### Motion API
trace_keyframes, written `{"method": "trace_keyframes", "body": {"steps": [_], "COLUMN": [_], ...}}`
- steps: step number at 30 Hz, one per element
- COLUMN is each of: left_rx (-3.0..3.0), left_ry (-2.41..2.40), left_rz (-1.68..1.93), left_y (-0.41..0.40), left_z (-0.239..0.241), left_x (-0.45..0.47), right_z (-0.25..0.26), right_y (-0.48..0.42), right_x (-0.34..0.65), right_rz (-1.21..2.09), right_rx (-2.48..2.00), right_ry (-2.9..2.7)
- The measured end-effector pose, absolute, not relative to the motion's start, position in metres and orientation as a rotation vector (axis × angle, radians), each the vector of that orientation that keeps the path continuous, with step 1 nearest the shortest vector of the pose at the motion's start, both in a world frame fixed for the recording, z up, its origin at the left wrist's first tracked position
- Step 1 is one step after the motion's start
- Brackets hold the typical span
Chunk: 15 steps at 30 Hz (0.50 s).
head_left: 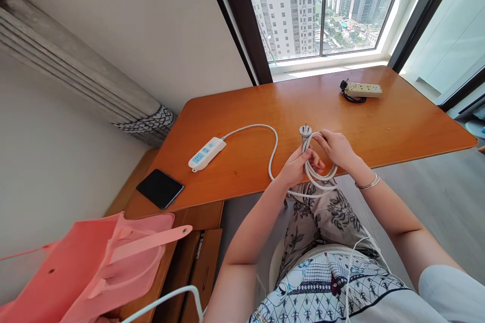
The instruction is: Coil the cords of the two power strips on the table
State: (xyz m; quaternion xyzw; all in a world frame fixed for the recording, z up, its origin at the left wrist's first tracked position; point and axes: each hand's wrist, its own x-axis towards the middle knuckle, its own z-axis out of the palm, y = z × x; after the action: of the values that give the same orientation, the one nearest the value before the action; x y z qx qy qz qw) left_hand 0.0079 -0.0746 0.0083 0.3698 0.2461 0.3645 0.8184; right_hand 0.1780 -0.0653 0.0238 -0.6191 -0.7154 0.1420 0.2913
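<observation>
A white cable (316, 180) is looped into a coil between my hands at the table's near edge. My left hand (297, 165) is closed round the loops, just below the white plug (305, 131), whose prongs point up. Fingers of my right hand (334, 149) pinch the top of the coil close beside the plug. From the coil the cord runs left over the tabletop to a white power strip (207, 154) with light blue sockets. Part of the cord hangs below the edge over my lap.
On the wooden table (235, 184), a black tablet or phone (160, 189) lies at the left corner. A beige power strip (364, 90) with a black cord sits at the far right. A pink bag (94, 257) is at lower left, and a window (322, 15) stands behind the table.
</observation>
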Motion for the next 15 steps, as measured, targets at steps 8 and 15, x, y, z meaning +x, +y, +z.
{"method": "trace_keyframes", "body": {"steps": [8,15], "left_rx": [0.564,0.449], "left_ry": [0.493,0.433], "left_rz": [0.831,1.256], "left_y": [-0.080,-0.072], "left_z": [0.030,0.071], "left_x": [0.012,-0.005], "right_z": [0.011,0.003], "right_y": [-0.061,-0.095], "right_x": [0.180,0.178], "right_rz": [0.808,1.434], "right_rx": [-1.254,-0.870], "right_ry": [-1.559,-1.424]}}
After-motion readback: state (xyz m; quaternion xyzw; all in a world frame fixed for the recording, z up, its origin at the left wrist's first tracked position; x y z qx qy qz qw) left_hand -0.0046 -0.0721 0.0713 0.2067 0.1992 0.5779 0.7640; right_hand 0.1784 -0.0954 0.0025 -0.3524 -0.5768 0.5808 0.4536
